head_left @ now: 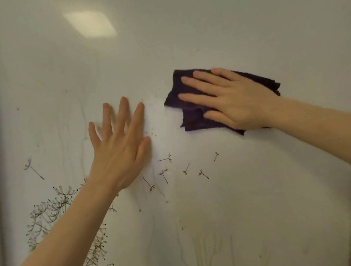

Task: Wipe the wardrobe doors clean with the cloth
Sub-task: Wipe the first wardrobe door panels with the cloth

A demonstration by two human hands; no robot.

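**Item: cloth** (192,120). Dark purple, folded, flat against the wardrobe door (235,29), right of centre at about your chest height. Long axis roughly horizontal, dipping a little to the right; its ragged leading edge faces left.

**Right hand** (229,101). Laid flat on the cloth, fingers straight and pointing left, pressing it to the panel rather than clutching it.

**Left hand** (119,147). Flat on the bare door just left of the cloth, fingers spread and pointing up, holding nothing.

**Step in hand.** Wiping the panel, mid-stroke by the look of it.

**Next move calls for.** Small brownish specks (152,133) lie between your hands; carry the cloth left across them with steady pressure. Yellowish drip streaks (204,249) lower down, beside the dandelion print (65,209), look unwiped, so work downward afterwards.
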